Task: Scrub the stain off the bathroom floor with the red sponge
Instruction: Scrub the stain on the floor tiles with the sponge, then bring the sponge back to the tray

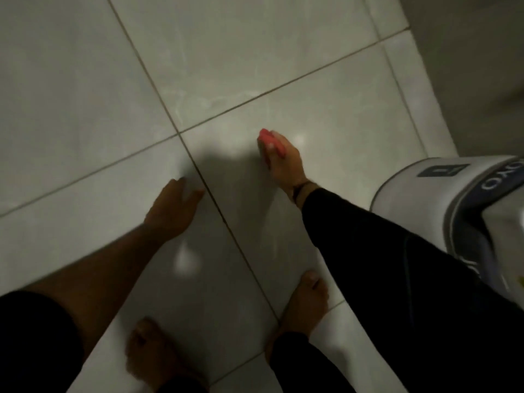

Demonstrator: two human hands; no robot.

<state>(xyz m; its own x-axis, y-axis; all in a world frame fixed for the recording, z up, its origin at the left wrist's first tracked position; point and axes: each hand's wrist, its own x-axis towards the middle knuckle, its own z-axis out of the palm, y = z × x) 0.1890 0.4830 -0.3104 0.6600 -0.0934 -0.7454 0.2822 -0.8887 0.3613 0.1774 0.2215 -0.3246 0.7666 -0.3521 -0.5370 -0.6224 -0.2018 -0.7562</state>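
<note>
The red sponge (269, 140) is pressed on the pale tiled floor (85, 95), just right of where the grout lines cross. My right hand (286, 163) is closed over it, in a black sleeve reaching from the lower right. My left hand (174, 207) rests flat on the floor to the left, fingers spread, holding nothing. Faint whitish smears (209, 102) lie on the tile beyond the sponge; no distinct stain can be made out in the dim, blurred view.
A white bucket with a dark band and lettering (459, 199) stands at the right edge, close to my right arm. My two bare feet (306, 302) (150, 353) are planted at the bottom. A grey wall (467, 66) runs along the upper right.
</note>
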